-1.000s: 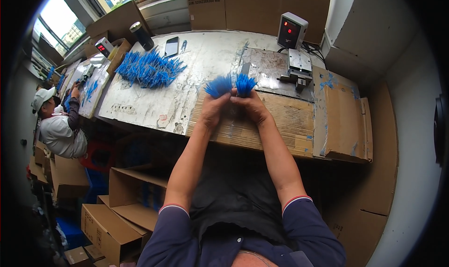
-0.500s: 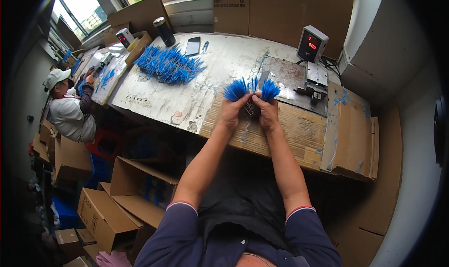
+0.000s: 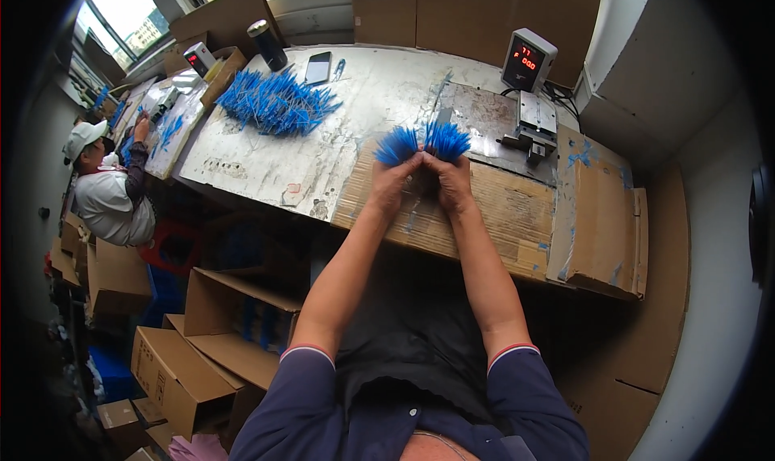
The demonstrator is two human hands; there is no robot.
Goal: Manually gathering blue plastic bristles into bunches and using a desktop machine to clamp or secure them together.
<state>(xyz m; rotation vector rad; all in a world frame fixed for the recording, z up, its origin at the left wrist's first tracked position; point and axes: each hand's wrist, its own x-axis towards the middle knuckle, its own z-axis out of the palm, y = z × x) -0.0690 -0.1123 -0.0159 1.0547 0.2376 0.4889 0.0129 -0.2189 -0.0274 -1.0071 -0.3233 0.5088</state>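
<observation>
Above the near edge of the worktable, my left hand point(image 3: 390, 183) is closed around a bundle of thin blue strands point(image 3: 395, 147), whose tips fan out on the far side of the fingers. Close beside it, my right hand point(image 3: 452, 183) grips a similar blue bundle point(image 3: 450, 141). The thumbs and fingertips of both hands come together between the bundles, and the strands' lower ends are hidden. Under the hands lies a flat cardboard sheet point(image 3: 504, 211). To the left, a large pile of the same blue strands point(image 3: 278, 103) rests on the white tabletop point(image 3: 266, 158).
A metal fixture point(image 3: 535, 124) stands at the right, behind it a box with a red digital display point(image 3: 529, 60). A phone point(image 3: 318, 68) and a dark tumbler point(image 3: 267, 46) sit at the back. At far left a person point(image 3: 109, 182) works; open cartons point(image 3: 182, 372) crowd the floor.
The two bundles have come closer together, and the few strands standing between them no longer show apart. The display's digits have changed. The whole view has shifted slightly.
</observation>
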